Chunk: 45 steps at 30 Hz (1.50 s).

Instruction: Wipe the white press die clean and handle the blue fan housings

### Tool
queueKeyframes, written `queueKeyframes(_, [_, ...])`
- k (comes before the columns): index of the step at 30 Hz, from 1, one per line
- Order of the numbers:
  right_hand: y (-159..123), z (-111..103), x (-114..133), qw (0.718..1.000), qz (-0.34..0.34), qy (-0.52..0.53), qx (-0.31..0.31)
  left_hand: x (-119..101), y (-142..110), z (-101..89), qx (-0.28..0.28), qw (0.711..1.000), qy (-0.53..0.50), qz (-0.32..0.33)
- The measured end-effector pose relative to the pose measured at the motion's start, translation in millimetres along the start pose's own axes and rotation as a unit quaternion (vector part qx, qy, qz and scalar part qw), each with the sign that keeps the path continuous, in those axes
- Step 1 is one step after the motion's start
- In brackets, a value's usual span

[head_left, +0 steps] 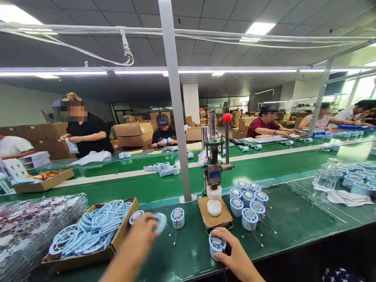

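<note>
At the bottom centre of the frame, the right hand (235,256) gripped a blue motor (216,245) standing on the green bench (293,219), just below the press (214,172). Left of it, the left hand (143,233) pinched a ring (160,222) beside the carton (88,258).

I note a large factory hall with a dark tiled ceiling (205,19) and long fluorescent strip lights (205,71) running across it. A grey steel post (175,109) rises from the green surface (293,219). A white pillar (191,102) stands mid-room. Stacked cardboard boxes (133,134) line the back. Bright windows (362,88) sit at far right; the left wall (26,109) is pale.
</note>
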State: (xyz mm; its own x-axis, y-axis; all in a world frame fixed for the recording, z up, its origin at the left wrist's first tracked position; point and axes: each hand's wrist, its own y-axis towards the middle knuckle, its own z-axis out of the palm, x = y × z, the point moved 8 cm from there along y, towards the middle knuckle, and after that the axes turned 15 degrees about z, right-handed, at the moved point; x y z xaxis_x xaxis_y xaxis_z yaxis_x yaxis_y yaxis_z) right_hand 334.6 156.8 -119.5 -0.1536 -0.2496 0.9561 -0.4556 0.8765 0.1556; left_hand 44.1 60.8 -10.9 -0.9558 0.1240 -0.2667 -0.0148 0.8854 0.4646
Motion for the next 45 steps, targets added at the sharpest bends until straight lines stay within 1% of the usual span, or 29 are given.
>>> queueKeyframes(1, [1, -1, -2, 1.0, -0.003, 0.007, -0.006, -34, -3, 38.9, 0.069, 0.996, -0.022, 0.051])
queueKeyframes(2, [1, -2, -5, 1.0, -0.009, 0.01, -0.012, -62, -8, 72.6, 0.124, 0.988, -0.03, 0.088])
queueKeyframes(3, [2, -4, -10, 1.0, -0.019, 0.008, -0.017, -80, -11, 96.0, 0.14, 0.985, -0.037, 0.094])
queueKeyframes(4, [2, -5, -16, 0.999, -0.035, 0.001, -0.02, -89, -13, 114.2, 0.155, 0.983, -0.034, 0.089])
queueKeyframes(5, [2, -6, -23, 0.998, -0.055, -0.007, -0.02, -91, -15, 125.8, 0.159, 0.984, -0.037, 0.078])
queueKeyframes(6, [2, -7, -30, 0.997, -0.075, -0.017, -0.017, -89, -16, 132.1, 0.156, 0.985, -0.046, 0.063])
queueKeyframes(8, [0, -8, -43, 0.995, -0.098, -0.033, -0.008, -79, -18, 134.5, 0.142, 0.986, -0.077, 0.035])
queueKeyframes(9, [-2, -8, -48, 0.995, -0.097, -0.04, -0.003, -74, -19, 133.2, 0.131, 0.987, -0.095, 0.022])
queueKeyframes(12, [-6, -6, -56, 0.997, -0.058, -0.05, 0.009, -68, -17, 134.2, 0.123, 0.986, -0.112, -0.031])
queueKeyframes(15, [-8, -5, -52, 0.999, -0.034, -0.036, 0.017, -72, -14, 143.4, 0.14, 0.984, -0.078, -0.076])
queueKeyframes(17, [-9, -7, -50, 0.999, -0.026, -0.027, 0.02, -75, -13, 148.5, 0.146, 0.984, -0.065, -0.081])
queueKeyframes(19, [-9, -9, -50, 0.999, -0.026, -0.024, 0.021, -75, -13, 152.9, 0.15, 0.983, -0.084, -0.062])
queueKeyframes(21, [-10, -10, -51, 0.999, -0.029, -0.031, 0.025, -71, -16, 155.7, 0.15, 0.982, -0.109, -0.043])
queueKeyframes(23, [-12, -9, -49, 0.998, -0.027, -0.052, 0.027, -62, -20, 156.3, 0.135, 0.983, -0.113, -0.046])
queueKeyframes(25, [-12, -5, -43, 0.996, -0.023, -0.087, 0.007, -53, -22, 156.5, 0.116, 0.984, -0.116, -0.065])
queueKeyframes(28, [-10, 7, -28, 0.989, -0.011, -0.139, -0.043, -49, -23, 152.0, 0.051, 0.978, -0.175, -0.106])
queueKeyframes(30, [-5, 19, -18, 0.985, -0.007, -0.16, -0.068, -57, -20, 145.6, 0.002, 0.971, -0.219, -0.098])
queueKeyframes(31, [-3, 25, -14, 0.983, -0.01, -0.163, -0.078, -66, -18, 142.5, -0.013, 0.97, -0.23, -0.074])
queueKeyframes(33, [1, 36, -10, 0.983, -0.021, -0.156, -0.097, -88, -12, 137.3, -0.025, 0.976, -0.217, -0.008])
queueKeyframes(35, [2, 41, -12, 0.983, -0.023, -0.134, -0.123, -103, -10, 134.1, -0.04, 0.983, -0.179, 0.03])
queueKeyframes(37, [1, 42, -17, 0.982, -0.02, -0.115, -0.146, -110, -9, 133.5, -0.059, 0.987, -0.148, 0.032])
queueKeyframes(39, [-2, 41, -21, 0.982, -0.019, -0.106, -0.158, -111, -11, 134.2, -0.076, 0.989, -0.128, 0.021])
queueKeyframes(42, [-4, 40, -21, 0.981, -0.023, -0.107, -0.163, -110, -15, 135.1, -0.096, 0.99, -0.106, 0.007])
queueKeyframes(45, [-4, 40, -18, 0.979, -0.035, -0.127, -0.154, -105, -19, 138.1, -0.101, 0.989, -0.101, -0.028])
